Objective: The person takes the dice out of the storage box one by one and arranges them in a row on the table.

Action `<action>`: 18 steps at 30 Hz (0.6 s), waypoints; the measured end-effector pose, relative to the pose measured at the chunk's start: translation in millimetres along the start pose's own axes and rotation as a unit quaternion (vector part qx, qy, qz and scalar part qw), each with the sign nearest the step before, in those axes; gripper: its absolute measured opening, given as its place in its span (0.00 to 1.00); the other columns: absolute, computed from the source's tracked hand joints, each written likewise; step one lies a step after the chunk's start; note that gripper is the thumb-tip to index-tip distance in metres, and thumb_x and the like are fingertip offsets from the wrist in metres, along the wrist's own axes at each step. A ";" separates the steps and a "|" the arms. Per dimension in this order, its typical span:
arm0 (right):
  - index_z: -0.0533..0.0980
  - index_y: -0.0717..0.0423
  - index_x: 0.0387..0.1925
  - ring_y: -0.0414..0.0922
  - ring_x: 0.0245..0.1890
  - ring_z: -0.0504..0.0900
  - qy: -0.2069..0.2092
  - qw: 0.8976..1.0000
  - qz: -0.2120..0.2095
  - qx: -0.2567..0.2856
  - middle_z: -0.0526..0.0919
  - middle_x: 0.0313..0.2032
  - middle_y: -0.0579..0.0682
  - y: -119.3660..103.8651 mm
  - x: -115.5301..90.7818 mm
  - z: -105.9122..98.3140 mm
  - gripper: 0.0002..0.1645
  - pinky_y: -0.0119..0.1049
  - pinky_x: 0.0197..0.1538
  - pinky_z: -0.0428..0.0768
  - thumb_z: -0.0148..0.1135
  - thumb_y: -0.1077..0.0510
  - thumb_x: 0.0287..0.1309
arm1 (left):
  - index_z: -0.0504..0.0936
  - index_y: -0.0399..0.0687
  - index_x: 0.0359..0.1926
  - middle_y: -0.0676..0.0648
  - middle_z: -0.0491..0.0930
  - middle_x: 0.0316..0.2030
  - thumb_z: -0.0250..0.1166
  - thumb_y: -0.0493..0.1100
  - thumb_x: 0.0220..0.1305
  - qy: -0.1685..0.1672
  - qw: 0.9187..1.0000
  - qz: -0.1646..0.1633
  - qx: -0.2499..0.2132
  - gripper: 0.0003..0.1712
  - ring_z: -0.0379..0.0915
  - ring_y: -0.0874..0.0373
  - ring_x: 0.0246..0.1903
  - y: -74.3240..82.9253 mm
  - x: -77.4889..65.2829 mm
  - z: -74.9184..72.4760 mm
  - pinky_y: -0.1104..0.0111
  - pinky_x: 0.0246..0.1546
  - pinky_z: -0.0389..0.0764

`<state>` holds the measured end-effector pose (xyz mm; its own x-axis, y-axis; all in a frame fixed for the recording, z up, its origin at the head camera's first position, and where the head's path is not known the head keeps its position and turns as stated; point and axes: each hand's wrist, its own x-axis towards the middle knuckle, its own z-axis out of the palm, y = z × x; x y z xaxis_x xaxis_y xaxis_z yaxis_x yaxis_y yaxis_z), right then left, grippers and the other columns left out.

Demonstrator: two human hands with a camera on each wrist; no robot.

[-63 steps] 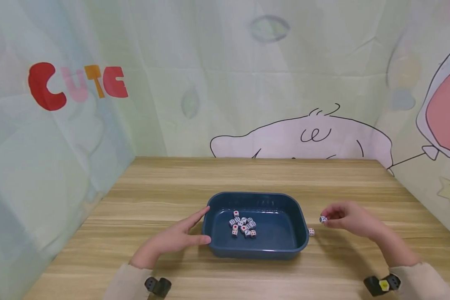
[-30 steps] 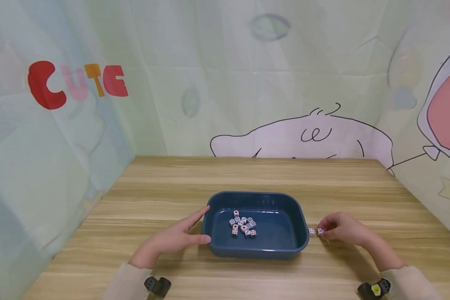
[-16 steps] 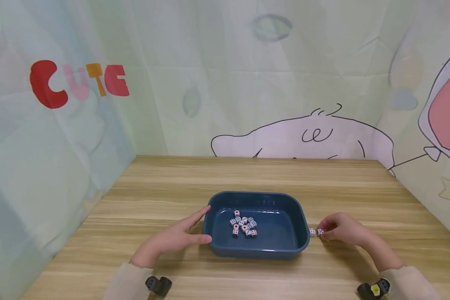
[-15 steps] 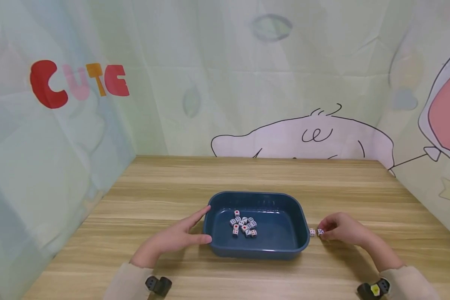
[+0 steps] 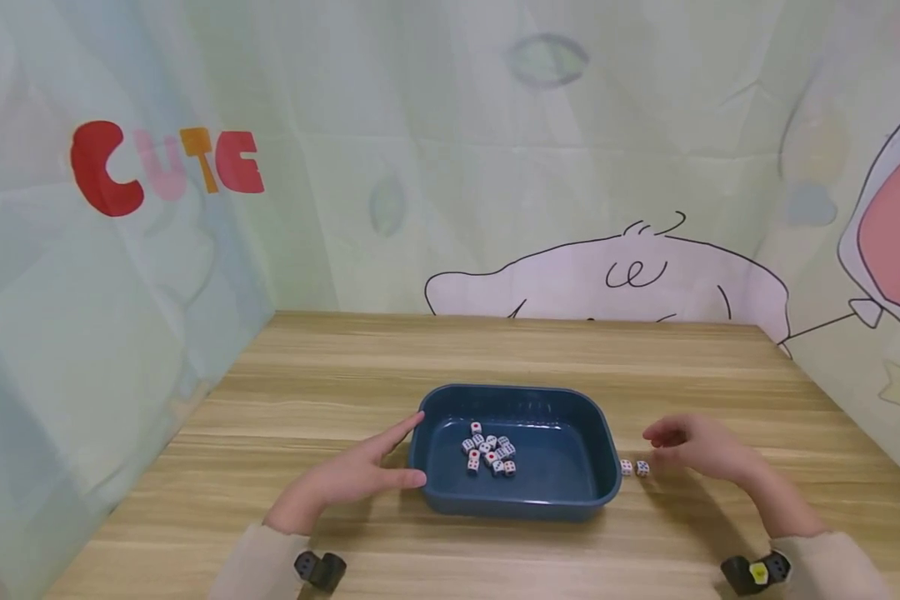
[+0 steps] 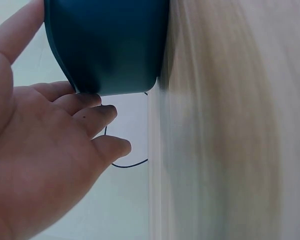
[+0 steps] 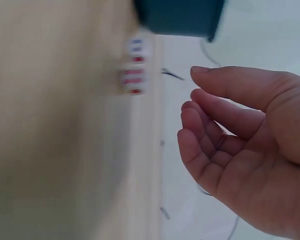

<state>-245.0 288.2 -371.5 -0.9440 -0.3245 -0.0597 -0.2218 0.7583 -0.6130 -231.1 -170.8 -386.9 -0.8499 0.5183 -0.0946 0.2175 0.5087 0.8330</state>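
A dark blue rectangular tub [image 5: 562,492] stands on the wooden table, with a cluster of white dice [image 5: 491,458] on the left half of its floor. My left hand [image 5: 352,473] rests against the tub's left end, thumb and fingers spread along the rim. In the left wrist view its fingertips [image 6: 107,112] touch the tub's wall. Two more dice sit in a row on the table off the tub's right end, an inner die [image 5: 626,467] and an outer die [image 5: 642,468]. Just above and right of the outer one hovers my right hand [image 5: 701,446], fingers loosely bent around nothing.
The wooden table [image 5: 345,358] runs back to a pale printed curtain [image 5: 330,167], which also closes off the left and right sides. Each wrist wears a black strap device, one of them the right strap [image 5: 753,573].
My right hand brought a die down beside the other one on the table, let it go and lifted back to the right. The left hand and tub have stayed put.
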 end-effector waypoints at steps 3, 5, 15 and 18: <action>0.77 0.70 0.48 0.45 0.37 0.79 0.010 1.000 0.001 0.012 0.83 0.37 0.52 -8.3 -0.4 -9.0 0.20 0.33 0.38 0.79 0.66 0.59 0.57 | 0.49 0.52 0.76 0.41 0.46 0.75 0.66 0.54 0.62 0.000 1.000 -0.002 -0.002 0.49 0.39 0.39 0.73 0.8 -0.1 0.5 0.42 0.69 0.49; 0.76 0.71 0.49 0.45 0.37 0.79 0.015 1.000 0.002 0.017 0.83 0.37 0.51 -13.6 0.3 -14.4 0.23 0.32 0.37 0.80 0.66 0.57 0.59 | 0.49 0.51 0.76 0.40 0.46 0.75 0.66 0.53 0.62 0.001 1.000 0.001 0.000 0.49 0.39 0.39 0.73 1.2 -0.1 0.6 0.42 0.69 0.49; 0.78 0.67 0.49 0.44 0.37 0.80 0.038 0.999 -0.029 0.022 0.84 0.38 0.51 -44.1 7.6 -21.9 0.21 0.29 0.37 0.81 0.66 0.56 0.59 | 0.49 0.50 0.76 0.39 0.46 0.75 0.67 0.53 0.61 0.002 1.000 0.006 0.005 0.49 0.40 0.38 0.73 3.2 0.4 0.1 0.42 0.69 0.49; 0.78 0.65 0.49 0.44 0.38 0.80 0.036 0.998 -0.037 0.027 0.84 0.39 0.51 -55.4 11.0 -17.7 0.20 0.29 0.38 0.81 0.66 0.56 0.59 | 0.50 0.50 0.76 0.39 0.46 0.75 0.67 0.53 0.61 0.003 1.000 0.002 0.002 0.49 0.40 0.38 0.73 3.3 0.3 0.1 0.42 0.69 0.50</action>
<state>-247.4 252.6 -324.2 -0.9410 -0.3356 0.0436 -0.2806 0.7014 -0.6552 -230.7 -168.9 -384.1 -0.8519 0.5164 -0.0871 0.2235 0.5089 0.8313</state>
